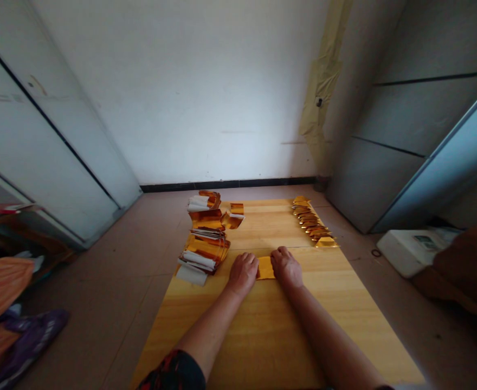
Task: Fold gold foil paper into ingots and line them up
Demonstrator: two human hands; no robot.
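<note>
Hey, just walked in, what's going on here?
A person's left hand and right hand are at opposite ends of a gold sheet on a wooden table. Toward the table's far left lie piles of gold-and-white sheets. Near its far right edge, gold pieces overlap in a row.

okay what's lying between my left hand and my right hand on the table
A gold-coloured sheet lies on the wooden table between the left hand and the right hand, one hand at each end, as the head view shows.
</note>
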